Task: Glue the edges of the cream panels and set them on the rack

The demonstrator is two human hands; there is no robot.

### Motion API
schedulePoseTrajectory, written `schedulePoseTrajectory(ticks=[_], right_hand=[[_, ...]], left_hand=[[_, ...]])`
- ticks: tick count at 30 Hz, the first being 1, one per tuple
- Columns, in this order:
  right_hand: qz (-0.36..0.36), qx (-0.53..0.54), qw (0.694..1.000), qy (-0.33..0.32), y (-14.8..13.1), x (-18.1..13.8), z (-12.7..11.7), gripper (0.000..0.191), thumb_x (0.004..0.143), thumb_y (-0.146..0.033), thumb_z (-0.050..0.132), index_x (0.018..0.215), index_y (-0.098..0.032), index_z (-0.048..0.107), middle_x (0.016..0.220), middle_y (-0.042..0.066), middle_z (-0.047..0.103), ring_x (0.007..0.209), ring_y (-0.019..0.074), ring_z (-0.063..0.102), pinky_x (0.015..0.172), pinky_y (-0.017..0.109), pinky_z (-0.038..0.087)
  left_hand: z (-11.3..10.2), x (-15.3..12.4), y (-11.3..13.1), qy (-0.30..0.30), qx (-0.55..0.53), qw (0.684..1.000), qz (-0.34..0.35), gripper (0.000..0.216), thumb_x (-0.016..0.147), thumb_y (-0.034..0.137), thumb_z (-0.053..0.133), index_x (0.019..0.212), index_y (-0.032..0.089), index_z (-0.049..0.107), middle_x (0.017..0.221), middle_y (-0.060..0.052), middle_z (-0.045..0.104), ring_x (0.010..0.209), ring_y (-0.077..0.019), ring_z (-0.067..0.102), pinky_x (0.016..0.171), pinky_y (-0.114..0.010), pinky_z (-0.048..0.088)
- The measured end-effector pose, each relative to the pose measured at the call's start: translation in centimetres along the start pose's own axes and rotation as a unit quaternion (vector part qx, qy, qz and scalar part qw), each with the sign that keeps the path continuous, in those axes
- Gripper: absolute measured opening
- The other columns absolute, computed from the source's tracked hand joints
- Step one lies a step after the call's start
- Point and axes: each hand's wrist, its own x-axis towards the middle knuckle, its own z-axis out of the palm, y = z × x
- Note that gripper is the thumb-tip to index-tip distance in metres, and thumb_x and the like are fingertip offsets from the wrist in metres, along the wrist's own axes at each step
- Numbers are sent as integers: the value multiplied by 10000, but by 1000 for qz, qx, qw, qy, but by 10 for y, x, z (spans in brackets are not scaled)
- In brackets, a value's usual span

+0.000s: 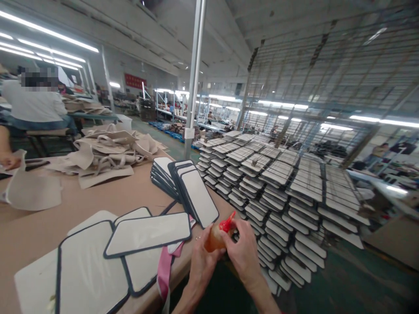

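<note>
My left hand (201, 259) is wrapped round a small amber glue bottle (214, 239) just off the table's near edge. My right hand (244, 248) pinches the bottle's red nozzle cap (227, 224) with thumb and fingers. Left of my hands, white panels with dark blue edging (148, 233) lie flat and overlapping on the brown table (98, 198). A pink strap (164, 268) hangs over the table edge beside them. A leaning stack of the same panels (186, 187) stands further back on the table.
To the right, a rack carries several tiers of drying panels (281, 187). Beige cut pieces (108, 150) are heaped at the far left of the table. A seated person in a white shirt (34, 107) works beyond. Another person's hand (8, 159) rests at the left edge.
</note>
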Motion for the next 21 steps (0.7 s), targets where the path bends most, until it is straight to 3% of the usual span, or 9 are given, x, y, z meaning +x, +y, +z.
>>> schedulePoseTrajectory(ticks=[3, 6, 9, 11, 14, 16, 18, 21], right_hand=[[-9, 11, 1000, -19, 5, 0, 10, 358, 795, -365, 573, 1053, -119, 608, 1061, 185, 642, 1017, 321, 602, 912, 539, 471], [-31, 33, 997, -57, 10, 4, 12, 461, 847, -351, 523, 1236, -103, 519, 1183, 167, 640, 1116, 259, 606, 947, 434, 498], [-47, 46, 996, -62, 10, 10, 15, 492, 944, -320, 436, 1380, -117, 335, 1076, 87, 707, 1082, 174, 635, 932, 341, 516], [-57, 33, 998, -24, 6, 11, 19, 475, 961, -301, 443, 1395, -150, 322, 1050, 65, 716, 1052, 167, 649, 930, 339, 515], [-91, -5, 992, 83, -3, 9, 24, 392, 929, -272, 525, 1309, -190, 472, 1222, 103, 636, 1166, 206, 573, 1009, 394, 445], [-99, -20, 985, 139, -6, 10, 20, 421, 908, -277, 566, 1313, -198, 489, 1324, 114, 559, 1243, 229, 500, 1065, 433, 379], [-66, 10, 992, 107, -6, 20, 13, 518, 899, -337, 577, 1378, -205, 429, 1414, 113, 469, 1305, 245, 430, 1101, 480, 328], [1, 100, 993, -67, 1, 48, 1, 598, 872, -476, 577, 1379, -189, 439, 1450, 126, 428, 1343, 274, 386, 1115, 544, 288]], left_hand=[[-7, 15, -6, 8, -8, 1000, -2, 612, 566, 127, 726, 1173, 140, 642, 1210, -117, 666, 1155, -327, 586, 1044, -465, 412], [-18, 27, -10, 9, -21, 1000, -3, 596, 578, 159, 755, 1165, 143, 655, 1209, -118, 667, 1163, -331, 578, 1051, -467, 405], [-24, 35, -9, -20, -79, 996, -26, 638, 577, 182, 786, 1198, 133, 645, 1248, -132, 646, 1183, -340, 564, 1035, -448, 426], [-26, 40, -8, -59, -134, 988, -43, 649, 593, 212, 795, 1217, 128, 637, 1241, -139, 651, 1169, -338, 576, 1018, -432, 441], [-27, 46, -5, -107, -210, 970, -58, 626, 634, 270, 789, 1228, 139, 638, 1210, -131, 671, 1144, -327, 596, 999, -415, 452], [-30, 51, -3, -113, -231, 965, -58, 618, 643, 283, 789, 1228, 148, 641, 1214, -120, 672, 1167, -321, 583, 1007, -406, 441], [-34, 56, 2, -120, -234, 963, -57, 643, 611, 273, 811, 1221, 154, 647, 1216, -108, 673, 1185, -320, 568, 1013, -398, 429], [-42, 58, 11, -163, -231, 957, -62, 684, 563, 259, 833, 1216, 168, 653, 1194, -93, 685, 1152, -316, 584, 998, -386, 427]])
